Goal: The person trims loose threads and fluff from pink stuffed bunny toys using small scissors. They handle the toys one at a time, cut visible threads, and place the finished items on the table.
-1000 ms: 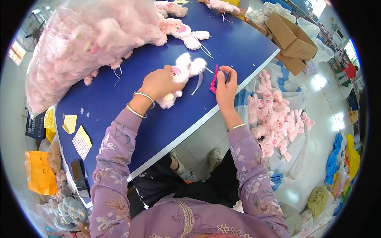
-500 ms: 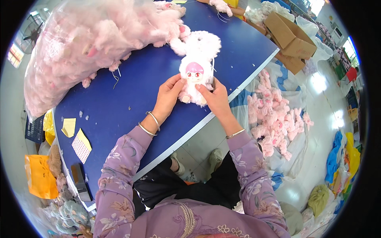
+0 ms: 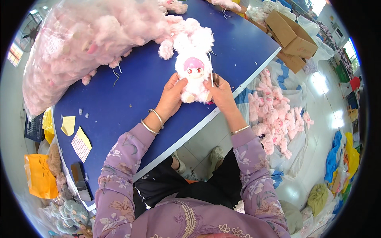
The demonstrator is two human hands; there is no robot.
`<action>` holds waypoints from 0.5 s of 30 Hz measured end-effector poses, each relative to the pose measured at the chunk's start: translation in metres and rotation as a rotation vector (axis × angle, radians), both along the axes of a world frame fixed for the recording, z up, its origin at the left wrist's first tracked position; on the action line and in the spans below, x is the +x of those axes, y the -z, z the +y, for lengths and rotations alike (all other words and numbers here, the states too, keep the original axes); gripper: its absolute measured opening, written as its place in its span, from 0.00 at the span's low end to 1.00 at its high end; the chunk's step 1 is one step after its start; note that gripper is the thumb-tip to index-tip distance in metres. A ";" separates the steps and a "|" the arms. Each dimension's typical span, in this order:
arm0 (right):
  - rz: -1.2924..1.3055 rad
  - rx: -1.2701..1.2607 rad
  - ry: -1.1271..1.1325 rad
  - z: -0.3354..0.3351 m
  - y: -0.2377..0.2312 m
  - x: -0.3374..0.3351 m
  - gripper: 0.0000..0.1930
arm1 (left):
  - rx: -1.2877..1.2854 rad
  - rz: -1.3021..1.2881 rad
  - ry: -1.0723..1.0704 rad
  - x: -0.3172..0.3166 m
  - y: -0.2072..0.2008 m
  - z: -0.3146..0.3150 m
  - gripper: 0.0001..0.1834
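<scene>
A pink fluffy plush doll (image 3: 194,71) with long ears and a face with pink hair stands upright on the blue table (image 3: 131,99), facing me. My left hand (image 3: 171,97) grips its left side. My right hand (image 3: 220,93) grips its right side and also holds small scissors with pink handles against the doll.
A large clear bag of pink stuffing (image 3: 79,43) fills the table's far left. More pink plush pieces (image 3: 174,23) lie behind the doll. Yellow paper sheets (image 3: 77,137) and a dark box (image 3: 80,180) lie near left. Cardboard boxes (image 3: 291,39) and a floor pile of pink dolls (image 3: 278,119) are to the right.
The doll was turned over from lying under my hands to standing upright facing me, and both hands moved to hold its sides. The view has drawn closer to it.
</scene>
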State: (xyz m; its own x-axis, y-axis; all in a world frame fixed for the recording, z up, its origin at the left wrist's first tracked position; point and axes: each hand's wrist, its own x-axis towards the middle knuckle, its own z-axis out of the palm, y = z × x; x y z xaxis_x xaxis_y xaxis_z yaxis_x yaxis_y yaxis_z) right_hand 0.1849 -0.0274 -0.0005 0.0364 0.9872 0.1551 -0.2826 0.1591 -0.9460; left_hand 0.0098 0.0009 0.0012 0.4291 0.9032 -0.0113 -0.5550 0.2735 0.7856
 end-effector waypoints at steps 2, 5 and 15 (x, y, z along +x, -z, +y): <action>0.020 -0.047 -0.030 -0.001 -0.004 0.002 0.12 | 0.051 -0.015 0.009 0.002 0.000 -0.002 0.18; -0.041 -0.128 -0.050 -0.002 -0.009 0.005 0.12 | 0.059 0.015 0.013 0.000 -0.003 -0.005 0.24; 0.102 -0.134 0.105 -0.001 -0.011 -0.001 0.13 | 0.239 0.217 -0.018 0.005 0.003 -0.006 0.23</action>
State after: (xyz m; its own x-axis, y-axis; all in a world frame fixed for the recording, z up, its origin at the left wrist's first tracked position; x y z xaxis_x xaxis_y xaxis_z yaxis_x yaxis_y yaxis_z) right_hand 0.1837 -0.0288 0.0101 0.1494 0.9887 0.0132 -0.3661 0.0677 -0.9281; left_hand 0.0148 -0.0048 -0.0014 0.4238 0.8988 0.1125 -0.3709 0.0589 0.9268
